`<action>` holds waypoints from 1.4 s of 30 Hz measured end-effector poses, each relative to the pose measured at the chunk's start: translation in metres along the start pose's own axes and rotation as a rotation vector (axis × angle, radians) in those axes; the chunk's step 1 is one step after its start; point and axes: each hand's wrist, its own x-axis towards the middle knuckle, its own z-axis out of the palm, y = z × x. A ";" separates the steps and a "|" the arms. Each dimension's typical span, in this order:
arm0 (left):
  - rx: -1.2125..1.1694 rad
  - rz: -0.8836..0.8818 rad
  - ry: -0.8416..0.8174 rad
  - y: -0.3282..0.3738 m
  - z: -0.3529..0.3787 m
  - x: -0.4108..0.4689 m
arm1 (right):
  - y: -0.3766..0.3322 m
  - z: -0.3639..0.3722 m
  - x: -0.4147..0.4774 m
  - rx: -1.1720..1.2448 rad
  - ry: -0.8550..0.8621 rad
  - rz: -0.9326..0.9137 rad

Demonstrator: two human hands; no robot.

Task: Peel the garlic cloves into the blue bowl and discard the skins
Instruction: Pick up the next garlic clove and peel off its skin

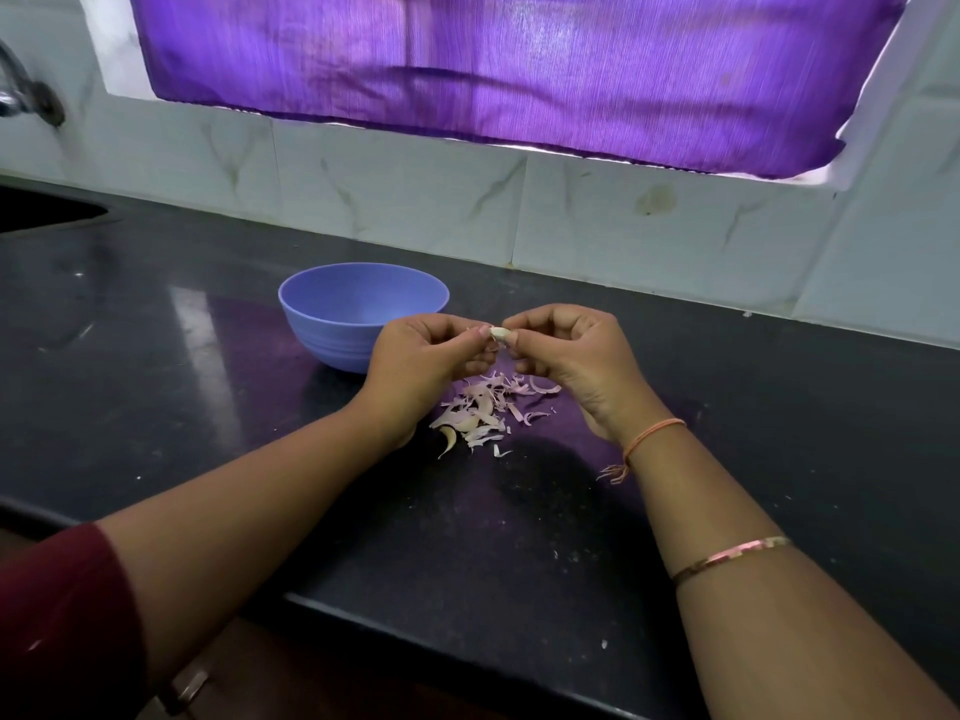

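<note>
Your fingers (470,343) are curled tight, left hand (426,356) and right hand (566,356) pinching one garlic clove (500,333) between them. It is small, light, firm, likely slick once bare: grip its ends. The papery skins (483,413) lie below, mid-counter (727,407). The blue bowl (358,314) sits just behind your left hand, toward the back edge.

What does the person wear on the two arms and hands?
The left arm has a dark red sleeve. The right wrist carries a thin orange thread band with frayed ends; higher on the right forearm sits a slim copper-coloured metal bangle.
</note>
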 end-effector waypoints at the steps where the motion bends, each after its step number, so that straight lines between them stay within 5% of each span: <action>1: 0.003 -0.003 0.001 0.000 0.000 0.000 | 0.000 0.000 0.000 0.001 -0.006 0.002; 13: -0.215 -0.195 -0.039 0.004 0.000 0.001 | 0.000 0.000 -0.001 0.195 -0.118 0.083; 20: 0.067 -0.020 0.028 0.001 0.003 0.000 | 0.002 0.000 0.001 0.096 -0.071 0.119; 33: -0.026 -0.078 0.027 -0.002 0.002 0.003 | 0.000 0.001 -0.001 0.037 -0.138 -0.024; 42: 0.173 0.009 0.012 -0.002 0.001 0.001 | -0.001 0.001 0.000 -0.063 -0.028 -0.103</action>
